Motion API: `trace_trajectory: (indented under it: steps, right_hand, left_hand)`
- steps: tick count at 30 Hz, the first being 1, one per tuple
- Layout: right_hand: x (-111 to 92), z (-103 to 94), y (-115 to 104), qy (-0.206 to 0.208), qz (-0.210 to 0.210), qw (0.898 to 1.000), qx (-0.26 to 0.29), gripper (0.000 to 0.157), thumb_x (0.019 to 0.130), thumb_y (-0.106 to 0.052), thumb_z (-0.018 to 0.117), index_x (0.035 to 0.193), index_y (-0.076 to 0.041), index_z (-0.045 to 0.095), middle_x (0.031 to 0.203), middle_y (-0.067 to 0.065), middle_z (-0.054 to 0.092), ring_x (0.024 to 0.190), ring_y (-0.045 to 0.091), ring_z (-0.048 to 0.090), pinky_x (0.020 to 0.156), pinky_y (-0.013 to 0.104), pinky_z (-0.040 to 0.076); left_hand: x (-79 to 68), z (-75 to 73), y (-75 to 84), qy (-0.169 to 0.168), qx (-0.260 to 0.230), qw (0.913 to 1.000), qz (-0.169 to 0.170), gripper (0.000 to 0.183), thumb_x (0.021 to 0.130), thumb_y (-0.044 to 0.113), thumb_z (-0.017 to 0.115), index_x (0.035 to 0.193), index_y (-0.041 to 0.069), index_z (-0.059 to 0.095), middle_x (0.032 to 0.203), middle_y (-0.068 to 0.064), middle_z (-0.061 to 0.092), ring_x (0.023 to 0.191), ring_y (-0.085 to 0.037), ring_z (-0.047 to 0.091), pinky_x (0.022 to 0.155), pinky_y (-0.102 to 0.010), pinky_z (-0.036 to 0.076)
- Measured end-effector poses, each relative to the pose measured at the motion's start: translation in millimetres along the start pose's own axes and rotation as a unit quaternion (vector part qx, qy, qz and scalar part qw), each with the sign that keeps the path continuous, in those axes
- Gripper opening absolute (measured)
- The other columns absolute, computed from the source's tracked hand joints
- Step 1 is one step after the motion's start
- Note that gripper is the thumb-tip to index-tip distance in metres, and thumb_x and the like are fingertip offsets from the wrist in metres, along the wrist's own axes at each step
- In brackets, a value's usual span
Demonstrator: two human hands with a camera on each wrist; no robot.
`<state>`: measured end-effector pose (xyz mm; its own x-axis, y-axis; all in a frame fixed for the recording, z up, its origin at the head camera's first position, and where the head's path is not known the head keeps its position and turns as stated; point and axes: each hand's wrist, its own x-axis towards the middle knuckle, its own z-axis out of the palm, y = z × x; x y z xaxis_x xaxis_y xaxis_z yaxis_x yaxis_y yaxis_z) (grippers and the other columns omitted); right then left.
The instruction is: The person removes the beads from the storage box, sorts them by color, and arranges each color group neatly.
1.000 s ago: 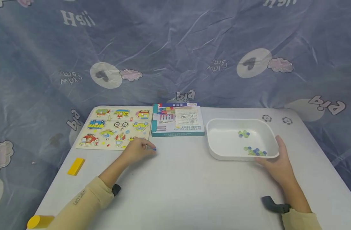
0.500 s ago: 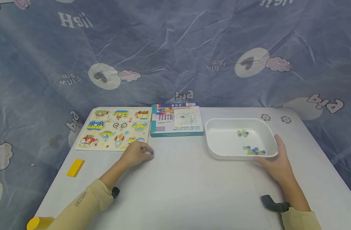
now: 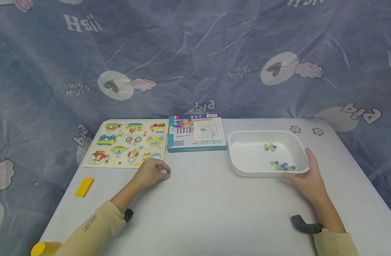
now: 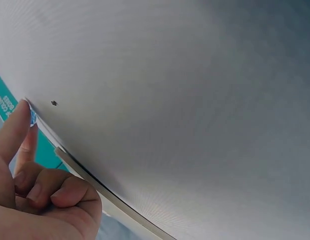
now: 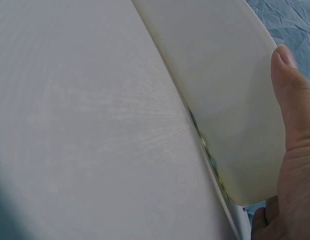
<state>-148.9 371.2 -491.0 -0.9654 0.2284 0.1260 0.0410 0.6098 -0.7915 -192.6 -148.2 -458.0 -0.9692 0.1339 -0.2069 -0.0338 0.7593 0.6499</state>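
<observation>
In the head view, my left hand pinches a small blue glass bead between thumb and index finger, low over the table just right of the puzzle board's near corner. From the left wrist, the bead looks clear blue, and the other fingers are curled in. My right hand grips the near right corner of a white plastic tray, its thumb on the near wall. Green and blue glass beads lie along the tray's near side, with a smaller cluster further back.
A wooden puzzle board with vehicle pictures lies at the back left. Beside it is a flat bead-set box. A yellow block and a yellow cylinder are at the left edge. Patterned blue cloth hangs behind.
My left hand has drawn slightly back toward me with the bead between its fingertips. The right hand keeps its hold on the tray.
</observation>
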Motion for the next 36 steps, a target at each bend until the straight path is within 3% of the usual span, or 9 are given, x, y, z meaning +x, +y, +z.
trace_trajectory:
  steps: [15, 20, 23, 28, 36]
  right_hand:
    - [-1, -0.7, 1, 0.000, 0.002, 1.000, 0.005, 0.116, 0.074, -0.030, 0.080, 0.148, -0.041, -0.008, 0.161, 0.001, 0.002, 0.147, 0.034, 0.004, 0.114, 0.059, 0.006]
    - [0, -0.4, 2, 0.000, -0.003, 1.000, 0.008, 0.116, 0.074, -0.029, 0.081, 0.148, -0.041, -0.008, 0.161, 0.000, 0.003, 0.147, 0.034, 0.005, 0.114, 0.059, 0.006]
    - [0, -0.3, 1, 0.000, -0.005, 1.000, 0.010, 0.116, 0.074, -0.029, 0.080, 0.148, -0.041, -0.008, 0.161, 0.001, 0.003, 0.147, 0.034, 0.006, 0.114, 0.059, 0.006]
    - [1, -0.6, 0, 0.000, -0.004, 1.000, 0.013, 0.115, 0.074, -0.029, 0.080, 0.149, -0.040, -0.008, 0.161, 0.001, 0.004, 0.147, 0.033, 0.007, 0.114, 0.058, 0.006]
    - [-1, -0.9, 2, 0.000, -0.015, 1.000, 0.014, 0.115, 0.075, -0.027, 0.080, 0.149, -0.037, -0.008, 0.161, 0.003, 0.002, 0.147, 0.033, 0.003, 0.116, 0.056, 0.003]
  left_hand:
    - [-1.1, -3.3, 1.8, 0.007, -0.005, 1.0000, -0.003, 0.020, 0.071, 0.026, 0.082, 0.089, 0.024, 0.073, 0.058, -0.002, 0.046, 0.054, -0.015, 0.039, 0.050, -0.026, 0.033]
    - [-3.7, -11.6, 12.2, 0.012, -0.024, 0.9996, 0.010, 0.026, 0.071, 0.027, 0.082, 0.095, 0.021, 0.073, 0.056, 0.000, 0.040, 0.052, -0.014, 0.035, 0.047, -0.025, 0.029]
    - [-9.1, -17.6, 29.2, 0.013, -0.036, 0.9989, 0.026, 0.028, 0.072, 0.028, 0.082, 0.098, 0.022, 0.072, 0.054, 0.002, 0.033, 0.051, -0.013, 0.030, 0.046, -0.023, 0.026]
    - [-23.1, -21.4, 73.6, 0.006, -0.079, 0.9953, 0.057, 0.024, 0.074, 0.030, 0.080, 0.095, 0.031, 0.071, 0.055, 0.001, 0.027, 0.050, -0.015, 0.026, 0.045, -0.023, 0.022]
    - [-30.0, 6.9, 137.7, -0.043, -0.103, 0.9804, 0.163, 0.021, 0.078, 0.032, 0.077, 0.098, 0.032, 0.070, 0.055, 0.002, 0.029, 0.050, -0.013, 0.029, 0.047, -0.022, 0.026]
